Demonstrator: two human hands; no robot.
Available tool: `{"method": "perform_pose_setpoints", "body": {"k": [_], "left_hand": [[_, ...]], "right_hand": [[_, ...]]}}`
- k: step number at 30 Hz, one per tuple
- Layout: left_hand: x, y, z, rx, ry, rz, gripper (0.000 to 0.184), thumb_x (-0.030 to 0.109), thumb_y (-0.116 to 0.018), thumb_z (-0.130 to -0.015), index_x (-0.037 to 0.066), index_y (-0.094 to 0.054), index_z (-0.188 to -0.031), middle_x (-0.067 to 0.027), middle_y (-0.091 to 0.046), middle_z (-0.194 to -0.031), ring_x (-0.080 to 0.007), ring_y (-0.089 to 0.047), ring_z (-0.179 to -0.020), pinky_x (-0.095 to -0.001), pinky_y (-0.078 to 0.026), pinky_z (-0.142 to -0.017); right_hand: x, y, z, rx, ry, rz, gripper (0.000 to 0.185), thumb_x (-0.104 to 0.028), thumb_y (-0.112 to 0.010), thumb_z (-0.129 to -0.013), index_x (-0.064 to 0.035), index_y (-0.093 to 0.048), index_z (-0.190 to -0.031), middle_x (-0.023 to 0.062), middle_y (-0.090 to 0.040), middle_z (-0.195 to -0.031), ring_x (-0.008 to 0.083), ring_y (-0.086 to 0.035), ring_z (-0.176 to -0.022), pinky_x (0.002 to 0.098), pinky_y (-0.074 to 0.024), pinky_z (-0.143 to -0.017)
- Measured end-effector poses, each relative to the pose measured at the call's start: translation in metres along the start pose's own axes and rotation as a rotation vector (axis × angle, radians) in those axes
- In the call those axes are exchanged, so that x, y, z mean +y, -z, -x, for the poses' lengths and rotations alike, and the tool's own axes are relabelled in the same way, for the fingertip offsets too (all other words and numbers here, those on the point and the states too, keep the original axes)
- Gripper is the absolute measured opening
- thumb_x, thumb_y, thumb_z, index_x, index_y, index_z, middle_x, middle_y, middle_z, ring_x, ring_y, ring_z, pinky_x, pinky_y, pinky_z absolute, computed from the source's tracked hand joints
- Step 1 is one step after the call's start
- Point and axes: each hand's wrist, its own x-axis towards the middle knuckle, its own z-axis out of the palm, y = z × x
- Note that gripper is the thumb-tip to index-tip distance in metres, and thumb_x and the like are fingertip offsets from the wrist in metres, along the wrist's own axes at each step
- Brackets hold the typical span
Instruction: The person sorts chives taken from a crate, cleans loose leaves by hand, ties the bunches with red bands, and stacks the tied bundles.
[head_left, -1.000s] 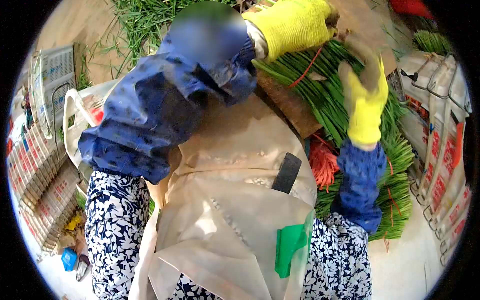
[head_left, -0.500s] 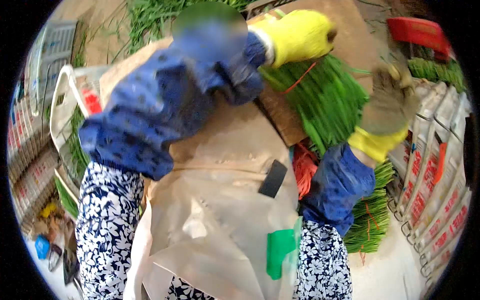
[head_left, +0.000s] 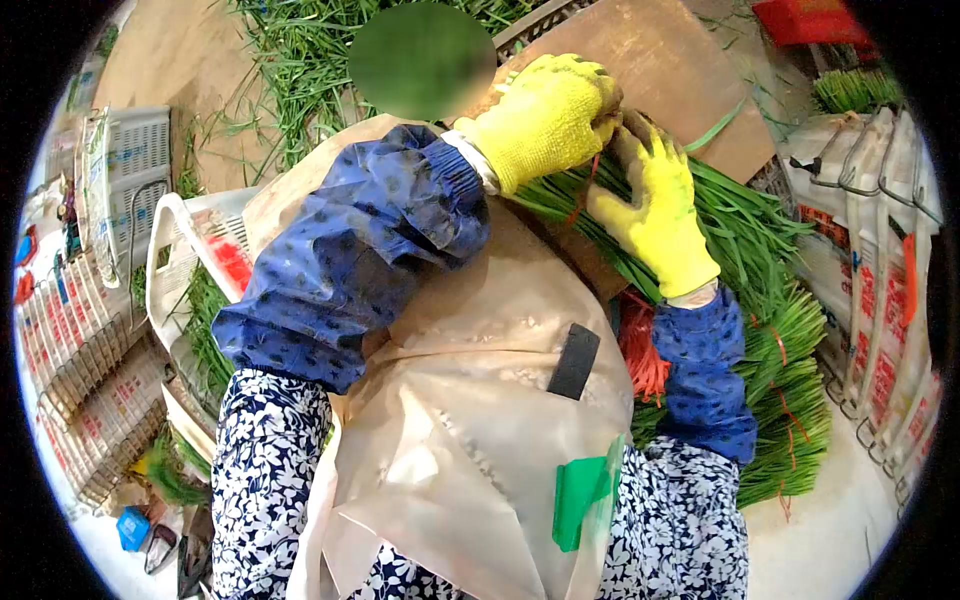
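A bunch of long green leafy stalks [head_left: 740,215], which look like garlic chives, lies slanting in front of me with a red tie [head_left: 578,206] round it. My left hand [head_left: 545,120], in a yellow glove, is closed at the far side of the bunch, and the tie runs up to its curled fingers. My right hand [head_left: 660,205], also gloved in yellow, lies across the bunch. Its thumb is on the near side and its bent fingers are over the far side, close to the left fingertips. Part of the bunch is hidden under both hands.
Tied green bunches [head_left: 790,420] are piled at right, beside red strings [head_left: 642,350]. White crates [head_left: 865,270] stand at right, others [head_left: 100,340] at left. Loose greens [head_left: 290,60] lie at the back near a brown board [head_left: 660,60]. A pale apron [head_left: 450,400] covers my lap.
My right hand has moved left from the far right end of the bunch onto its tied part. My left hand has come slightly down and left. The bunch now lies lower and more spread out.
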Motion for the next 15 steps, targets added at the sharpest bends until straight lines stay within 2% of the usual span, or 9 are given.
{"method": "perform_pose_setpoints", "body": {"k": [1, 3, 4, 7, 9, 11, 12, 13, 15], "left_hand": [[0.000, 0.001, 0.000, -0.010, 0.005, 0.001, 0.021, 0.021, -0.062, -0.082, 0.002, -0.063, -0.091, -0.0181, -0.062, -0.093, -0.0398, -0.057, -0.095, -0.0460, -0.047, -0.086], [-0.001, 0.004, -0.001, 0.030, 0.005, 0.015, 0.021, 0.022, -0.062, -0.082, 0.003, -0.064, -0.091, -0.0178, -0.062, -0.090, -0.0402, -0.058, -0.091, -0.0467, -0.047, -0.082], [-0.007, 0.002, 0.001, 0.048, -0.032, 0.068, 0.021, 0.022, -0.063, -0.082, 0.003, -0.064, -0.090, -0.0185, -0.062, -0.087, -0.0410, -0.058, -0.088, -0.0470, -0.047, -0.078], [-0.008, -0.003, 0.013, -0.007, -0.007, 0.023, 0.020, 0.021, -0.062, -0.082, 0.002, -0.064, -0.089, -0.0187, -0.062, -0.088, -0.0414, -0.057, -0.088, -0.0468, -0.047, -0.077], [-0.009, 0.002, 0.017, -0.027, -0.006, 0.005, 0.020, 0.020, -0.063, -0.082, 0.002, -0.064, -0.091, -0.0178, -0.063, -0.089, -0.0395, -0.059, -0.089, -0.0462, -0.048, -0.078], [-0.013, 0.003, 0.017, -0.135, 0.226, 0.222, 0.025, 0.028, -0.061, -0.082, 0.008, -0.071, -0.092, -0.0155, -0.069, -0.087, -0.0355, -0.065, -0.086, -0.0439, -0.052, -0.077], [-0.013, 0.003, 0.007, -0.099, 0.156, 0.129, 0.025, 0.027, -0.063, -0.080, 0.008, -0.071, -0.094, -0.0146, -0.070, -0.085, -0.0352, -0.067, -0.083, -0.0422, -0.053, -0.074], [-0.017, 0.012, 0.006, -0.240, 0.183, 0.302, 0.021, 0.017, -0.060, -0.084, 0.000, -0.067, -0.093, -0.0235, -0.066, -0.084, -0.0404, -0.064, -0.080, -0.0436, -0.050, -0.070], [-0.015, 0.026, 0.000, -0.355, 0.192, 0.338, 0.020, 0.015, -0.060, -0.084, -0.001, -0.067, -0.093, -0.0242, -0.066, -0.083, -0.0401, -0.063, -0.081, -0.0424, -0.050, -0.071]], "right_hand": [[-0.003, 0.002, -0.003, -0.030, -0.114, -0.179, 0.058, -0.032, -0.073, -0.069, -0.0014, -0.061, -0.117, 0.0179, -0.055, -0.128, 0.0394, -0.049, -0.118, 0.0499, -0.0392, -0.100], [0.000, -0.002, -0.008, -0.010, -0.159, -0.379, 0.060, -0.035, -0.074, -0.068, -0.0021, -0.061, -0.117, 0.0178, -0.056, -0.127, 0.0397, -0.050, -0.117, 0.0490, -0.0402, -0.099], [-0.005, -0.006, -0.007, 0.026, -0.079, -0.088, 0.061, -0.035, -0.075, -0.068, -0.0035, -0.061, -0.119, 0.0157, -0.056, -0.128, 0.0381, -0.049, -0.119, 0.0492, -0.0392, -0.100], [-0.010, -0.016, 0.008, 0.074, 0.002, 0.072, 0.061, -0.035, -0.075, -0.068, -0.0052, -0.061, -0.120, 0.0135, -0.056, -0.128, 0.0358, -0.049, -0.120, 0.0490, -0.0380, -0.101], [-0.015, -0.014, 0.007, 0.088, -0.019, -0.070, 0.058, -0.036, -0.075, -0.069, -0.0082, -0.062, -0.119, 0.0095, -0.057, -0.126, 0.0331, -0.051, -0.118, 0.0481, -0.0391, -0.099], [-0.014, -0.011, 0.002, 0.072, -0.066, -0.151, 0.047, -0.030, -0.072, -0.075, -0.0087, -0.063, -0.117, 0.0084, -0.060, -0.122, 0.0327, -0.055, -0.112, 0.0459, -0.0420, -0.094], [-0.008, -0.015, 0.002, 0.095, 0.003, -0.160, 0.037, -0.024, -0.068, -0.080, -0.0093, -0.065, -0.114, 0.0089, -0.061, -0.119, 0.0335, -0.057, -0.107, 0.0443, -0.0441, -0.090], [-0.007, -0.016, 0.002, 0.096, -0.020, -0.156, 0.035, -0.023, -0.069, -0.080, -0.0108, -0.066, -0.113, 0.0094, -0.061, -0.120, 0.0343, -0.057, -0.107, 0.0440, -0.0446, -0.090], [-0.009, -0.018, 0.003, 0.125, -0.016, -0.183, 0.034, -0.024, -0.069, -0.079, -0.0114, -0.067, -0.111, 0.0095, -0.061, -0.121, 0.0350, -0.057, -0.107, 0.0443, -0.0446, -0.091]]}}
